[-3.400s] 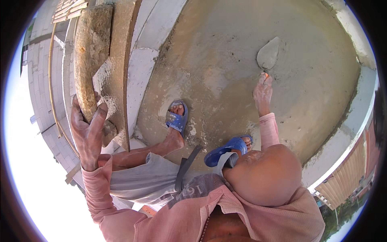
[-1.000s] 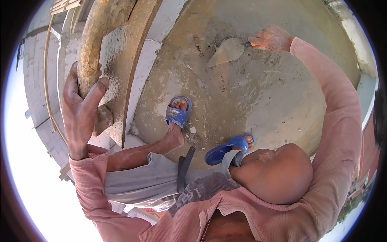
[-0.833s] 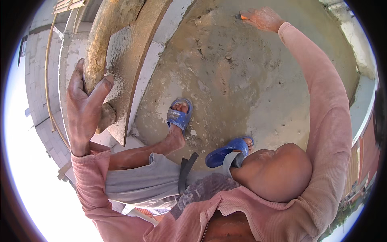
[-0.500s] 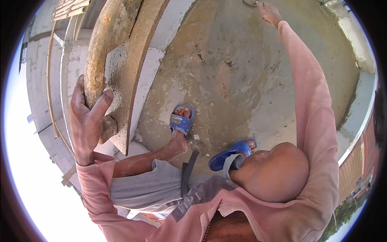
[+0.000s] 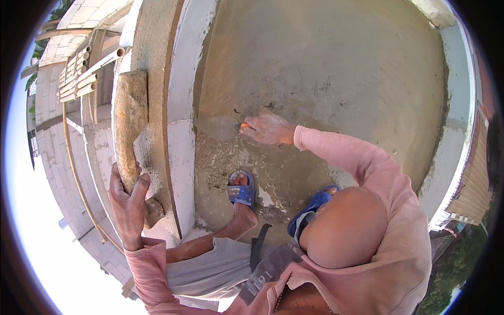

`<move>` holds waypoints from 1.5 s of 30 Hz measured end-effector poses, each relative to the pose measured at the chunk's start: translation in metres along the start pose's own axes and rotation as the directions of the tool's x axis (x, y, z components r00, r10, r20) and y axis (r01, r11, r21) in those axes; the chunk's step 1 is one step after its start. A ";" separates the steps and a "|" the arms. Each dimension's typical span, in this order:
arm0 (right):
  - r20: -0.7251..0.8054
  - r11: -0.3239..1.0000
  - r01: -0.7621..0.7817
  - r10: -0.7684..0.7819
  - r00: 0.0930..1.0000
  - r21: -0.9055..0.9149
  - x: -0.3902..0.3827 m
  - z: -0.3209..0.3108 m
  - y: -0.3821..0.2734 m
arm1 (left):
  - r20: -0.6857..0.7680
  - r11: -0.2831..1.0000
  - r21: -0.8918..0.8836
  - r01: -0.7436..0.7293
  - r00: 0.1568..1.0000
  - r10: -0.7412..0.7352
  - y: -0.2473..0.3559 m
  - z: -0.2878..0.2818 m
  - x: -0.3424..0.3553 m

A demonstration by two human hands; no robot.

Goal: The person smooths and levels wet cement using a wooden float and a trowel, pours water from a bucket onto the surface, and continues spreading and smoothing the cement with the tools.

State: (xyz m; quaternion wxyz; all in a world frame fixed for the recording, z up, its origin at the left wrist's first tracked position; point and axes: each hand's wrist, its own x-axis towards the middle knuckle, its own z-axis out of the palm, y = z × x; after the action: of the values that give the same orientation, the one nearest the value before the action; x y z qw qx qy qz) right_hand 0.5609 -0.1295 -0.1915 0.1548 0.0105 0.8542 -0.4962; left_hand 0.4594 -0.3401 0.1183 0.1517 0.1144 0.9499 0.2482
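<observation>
- Head view: left hand (image 5: 127, 209) holds a long brown wooden float (image 5: 156, 107) by its curved handle (image 5: 130, 118), alongside a white block wall (image 5: 181, 142).
- Right hand (image 5: 270, 129) grips a grey leaf-shaped metal trowel (image 5: 219, 127), its blade on the wet grey-brown cement floor (image 5: 336, 58).

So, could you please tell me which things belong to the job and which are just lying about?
Seem in use:
wooden-handled float, in the left hand
hand trowel, in the right hand
wet mortar

Seem just around:
short bamboo poles
long thin bamboo pole
</observation>
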 end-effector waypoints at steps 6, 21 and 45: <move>-0.652 0.689 -0.373 -0.191 0.734 -0.621 0.009 -0.187 0.165 | 0.058 0.999 0.048 0.011 0.998 -0.014 0.014 -0.001 0.003; -0.224 0.999 -0.049 0.043 0.974 -0.019 -0.074 0.037 0.023 | 0.059 0.986 -0.019 -0.163 0.985 0.164 0.012 0.009 -0.003; -0.249 0.883 -0.453 0.469 0.848 0.121 -0.244 0.083 -0.020 | 0.092 0.927 0.060 -0.371 0.926 0.365 0.004 0.001 -0.019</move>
State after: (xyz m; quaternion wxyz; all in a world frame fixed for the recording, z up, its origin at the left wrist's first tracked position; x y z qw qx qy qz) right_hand 0.8110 -0.1771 -0.1456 0.1506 0.2873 0.8250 -0.4627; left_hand 0.4778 -0.3414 0.1242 0.1352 0.3062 0.9135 0.2311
